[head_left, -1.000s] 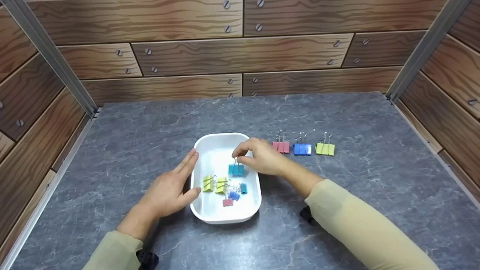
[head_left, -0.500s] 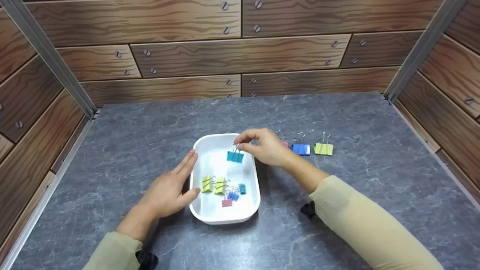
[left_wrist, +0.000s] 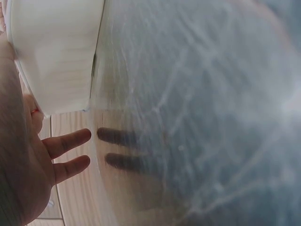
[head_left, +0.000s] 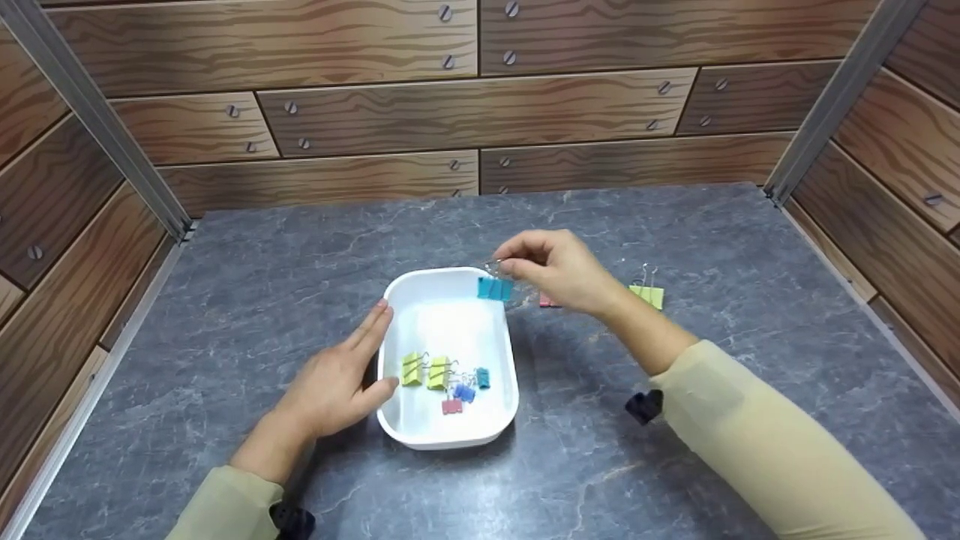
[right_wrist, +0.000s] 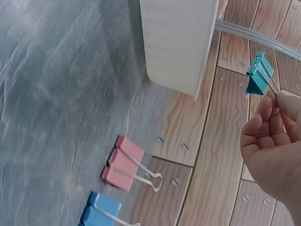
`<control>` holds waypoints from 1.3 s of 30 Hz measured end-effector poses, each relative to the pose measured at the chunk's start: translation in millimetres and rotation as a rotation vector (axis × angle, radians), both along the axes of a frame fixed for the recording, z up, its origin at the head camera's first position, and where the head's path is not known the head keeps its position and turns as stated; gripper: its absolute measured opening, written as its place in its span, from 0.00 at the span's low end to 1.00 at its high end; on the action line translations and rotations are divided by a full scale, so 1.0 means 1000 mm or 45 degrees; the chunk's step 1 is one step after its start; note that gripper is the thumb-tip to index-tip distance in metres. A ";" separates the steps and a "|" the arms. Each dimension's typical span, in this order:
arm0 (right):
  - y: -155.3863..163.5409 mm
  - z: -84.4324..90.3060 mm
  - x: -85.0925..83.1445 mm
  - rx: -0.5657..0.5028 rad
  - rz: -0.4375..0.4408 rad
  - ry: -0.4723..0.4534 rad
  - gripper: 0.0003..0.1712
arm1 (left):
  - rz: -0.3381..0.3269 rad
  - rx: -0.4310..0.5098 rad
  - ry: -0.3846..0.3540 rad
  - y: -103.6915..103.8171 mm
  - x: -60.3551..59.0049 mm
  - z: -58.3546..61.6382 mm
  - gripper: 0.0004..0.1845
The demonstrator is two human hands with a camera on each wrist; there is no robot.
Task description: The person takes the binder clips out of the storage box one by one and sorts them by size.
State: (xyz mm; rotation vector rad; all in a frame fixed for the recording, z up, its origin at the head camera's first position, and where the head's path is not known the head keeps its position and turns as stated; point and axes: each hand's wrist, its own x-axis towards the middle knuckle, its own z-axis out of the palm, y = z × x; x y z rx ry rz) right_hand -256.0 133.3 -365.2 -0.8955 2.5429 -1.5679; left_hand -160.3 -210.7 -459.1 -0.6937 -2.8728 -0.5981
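My right hand (head_left: pixel 562 268) pinches a teal binder clip (head_left: pixel 494 289) by its wire handles, over the far right corner of a white tray (head_left: pixel 448 441). The right wrist view shows the same teal clip (right_wrist: pixel 261 74) held at the fingertips, its body pointing away from the hand. My left hand (head_left: pixel 334 382) rests with extended fingers and thumb at the tray's left rim. Inside the tray lie two yellow binder clips (head_left: pixel 439 373), plus a small teal clip (head_left: pixel 483 377), a small blue clip (head_left: pixel 464 393) and a small red clip (head_left: pixel 451 406).
Right of the tray, a row of larger binder clips stands on the grey marbled table (head_left: pixel 300 247): a red clip (right_wrist: pixel 123 164), a blue clip (right_wrist: pixel 99 209) and a yellow clip (head_left: pixel 648 296). My right hand partly covers this row in the head view. Wood-patterned walls (head_left: pixel 360 120) enclose the table.
My right hand has lifted the teal binder clip from the tray's middle, carrying it away and rightward to the far right rim. The left hand has stayed in place.
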 end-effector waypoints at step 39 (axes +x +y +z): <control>0.073 -0.033 -0.008 0.215 -0.155 -0.068 0.09 | -0.002 0.015 -0.012 -0.002 0.000 -0.001 0.49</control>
